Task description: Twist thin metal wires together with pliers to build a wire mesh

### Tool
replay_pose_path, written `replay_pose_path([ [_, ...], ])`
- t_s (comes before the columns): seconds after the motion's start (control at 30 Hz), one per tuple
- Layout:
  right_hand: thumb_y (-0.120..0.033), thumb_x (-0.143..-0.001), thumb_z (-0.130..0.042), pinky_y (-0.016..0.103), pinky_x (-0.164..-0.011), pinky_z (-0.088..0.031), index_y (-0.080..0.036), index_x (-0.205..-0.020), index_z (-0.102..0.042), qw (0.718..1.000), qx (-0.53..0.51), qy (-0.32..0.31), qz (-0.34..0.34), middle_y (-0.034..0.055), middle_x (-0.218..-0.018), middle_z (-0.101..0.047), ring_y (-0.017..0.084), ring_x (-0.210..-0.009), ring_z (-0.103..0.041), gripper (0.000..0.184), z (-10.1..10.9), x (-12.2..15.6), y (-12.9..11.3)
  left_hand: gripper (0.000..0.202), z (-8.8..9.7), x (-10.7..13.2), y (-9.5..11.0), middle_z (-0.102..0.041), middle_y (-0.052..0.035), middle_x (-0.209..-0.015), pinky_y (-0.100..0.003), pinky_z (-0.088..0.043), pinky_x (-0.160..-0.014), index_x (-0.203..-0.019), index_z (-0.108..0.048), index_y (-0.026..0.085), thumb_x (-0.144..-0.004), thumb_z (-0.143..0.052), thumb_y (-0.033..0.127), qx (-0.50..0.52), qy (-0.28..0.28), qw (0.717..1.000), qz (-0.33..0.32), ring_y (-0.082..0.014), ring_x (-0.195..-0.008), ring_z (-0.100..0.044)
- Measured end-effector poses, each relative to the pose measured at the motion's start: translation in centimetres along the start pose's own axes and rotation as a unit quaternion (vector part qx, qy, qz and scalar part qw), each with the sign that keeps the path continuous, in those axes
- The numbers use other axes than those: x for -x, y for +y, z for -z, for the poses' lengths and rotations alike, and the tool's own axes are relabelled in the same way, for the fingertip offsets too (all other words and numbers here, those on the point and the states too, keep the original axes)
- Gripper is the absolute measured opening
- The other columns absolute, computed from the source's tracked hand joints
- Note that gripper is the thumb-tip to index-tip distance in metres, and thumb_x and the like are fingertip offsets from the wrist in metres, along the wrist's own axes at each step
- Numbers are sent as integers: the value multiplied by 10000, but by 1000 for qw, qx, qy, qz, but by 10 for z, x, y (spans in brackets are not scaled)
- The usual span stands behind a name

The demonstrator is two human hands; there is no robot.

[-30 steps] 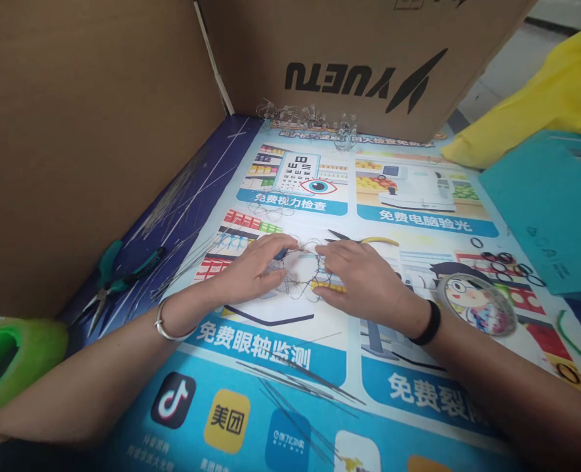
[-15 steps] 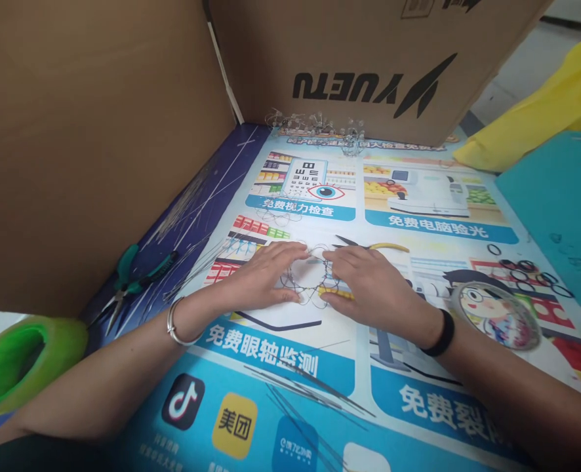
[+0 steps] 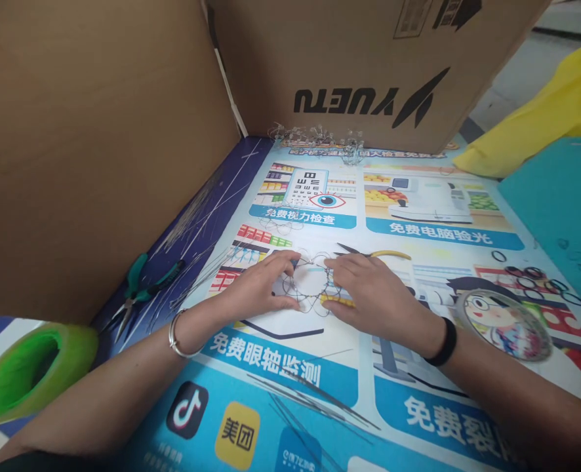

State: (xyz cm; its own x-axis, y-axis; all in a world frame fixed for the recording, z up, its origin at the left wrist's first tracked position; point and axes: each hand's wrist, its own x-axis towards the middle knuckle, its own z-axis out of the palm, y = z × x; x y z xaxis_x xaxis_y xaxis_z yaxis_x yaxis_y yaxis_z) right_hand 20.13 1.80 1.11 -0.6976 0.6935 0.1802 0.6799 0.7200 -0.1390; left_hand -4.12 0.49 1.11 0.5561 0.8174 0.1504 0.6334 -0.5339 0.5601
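A ring of thin looped wire (image 3: pixel 312 296) lies on the printed poster sheet, between my two hands. My left hand (image 3: pixel 271 282) grips its left side, fingers at the upper edge and thumb at the lower. On the opposite side my right hand (image 3: pixel 362 288) holds the ring with its fingers above and thumb below. Just beyond my right fingers lie yellow-handled pliers (image 3: pixel 389 254), partly covered by that hand. Another faint wire piece with loops (image 3: pixel 278 225) rests on the poster above my left hand.
Cardboard walls (image 3: pixel 359 59) rise at the back and left. Green-handled pliers (image 3: pixel 136 288), loose wires (image 3: pixel 310 393) and a green tape roll (image 3: pixel 35 373) surround the left arm. Black rings (image 3: pixel 529 275) and a clear round dish (image 3: pixel 504 324) lie right. Wire pieces (image 3: pixel 320 136) sit at the back.
The view has shifted slightly, so the scene sits a little lower. My left fingers have bent and drawn back slightly along the ring; both hands stay on it.
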Motion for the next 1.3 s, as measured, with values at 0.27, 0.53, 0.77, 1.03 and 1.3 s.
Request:
replay_pose_path([
  [0.27, -449, -809, -526, 438, -920, -373, -142, -1145, -586, 1000, 6, -4, -4, 104, -1211, -597, 283, -1137, -482, 459, 0, 0, -1, 405, -2, 0, -3, -283, -135, -1475, -398, -386, -1044, -862, -543, 187, -666, -708, 501, -10, 0, 1000, 6, -247, -1329, -344],
  [0.53, -436, -808, -534, 437, -922, -375, -158, -1074, -612, 1000, 7, -1, -3, 82, -1226, -592, 281, -1142, -478, 392, 1, -1, -1, 365, -1, 1, -3, -341, -136, -1449, -396, -377, -1057, -771, -546, 177, -681, -699, 496, -16, 2, 1000, -6, -251, -1347, -312],
  [0.77, -441, -808, -533, 443, -912, -381, -154, -1085, -610, 1000, 4, 5, 0, 84, -1218, -596, 282, -1131, -483, 406, 0, 0, -1, 355, 0, 1, -1, -320, -139, -1461, -382, -374, -1053, -768, -542, 176, -697, -690, 491, -34, -7, 999, -2, -241, -1329, -348],
  [1.03, -449, -803, -537, 451, -918, -377, -122, -1215, -537, 1000, -9, 4, -12, 108, -1201, -599, 286, -1131, -478, 526, -1, 0, -1, 357, 3, -1, 0, -414, -108, -1411, -441, -395, -980, -817, -512, 193, -725, -656, 506, -95, -39, 995, 12, -263, -1267, -422],
  [1.3, -429, -793, -560, 459, -912, -379, -179, -1018, -612, 999, -39, 36, 2, 100, -1208, -587, 280, -1118, -476, 340, -4, 2, 2, 351, 4, 1, 3, -416, -97, -1408, -440, -388, -968, -992, -537, 198, -788, -594, 478, -133, -19, 991, -29, -269, -1231, -448],
])
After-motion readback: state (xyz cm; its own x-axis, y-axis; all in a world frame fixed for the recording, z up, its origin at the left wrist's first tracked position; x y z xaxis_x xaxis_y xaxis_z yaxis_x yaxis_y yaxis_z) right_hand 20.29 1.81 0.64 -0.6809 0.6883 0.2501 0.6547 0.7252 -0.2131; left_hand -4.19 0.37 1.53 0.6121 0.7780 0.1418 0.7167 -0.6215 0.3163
